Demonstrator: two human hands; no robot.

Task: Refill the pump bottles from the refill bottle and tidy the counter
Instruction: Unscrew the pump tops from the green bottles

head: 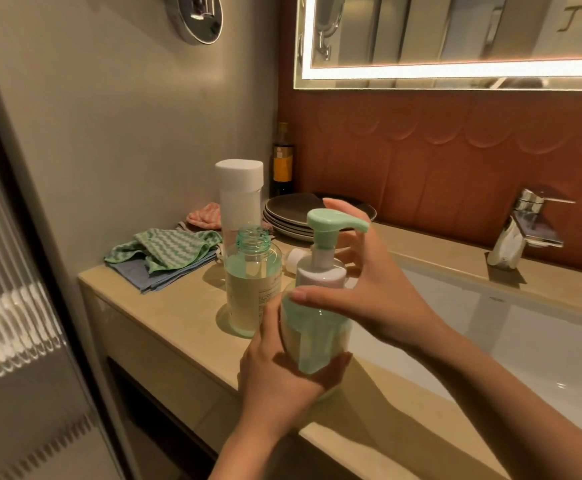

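The pump bottle [317,327] was clear, glossy plastic; its pump head [331,221], matt plastic. The counter [178,306] was smooth. The far-right tap [521,230] was polished metal. The far-left cloths [168,251] were ribbed fabric.

This is a bathroom, seen at its vanity. A white basin [542,341] is sunk into the right part of a beige stone tabletop [178,306]. A chrome tap [521,230] stands on the tabletop's back edge behind the basin. Above hangs a wall mirror [455,36] with a lit strip along its frame, over terracotta tiles [421,150] with a scalloped relief. A round chrome-rimmed mirror [196,15] is fixed to the plain side wall. A ribbed glass panel [12,306] runs down the left. A green pump bottle [317,323] is near the tabletop's front edge, and cloths [164,251] lie at its left end. Dark stacked plates [293,213] sit at the back edge.
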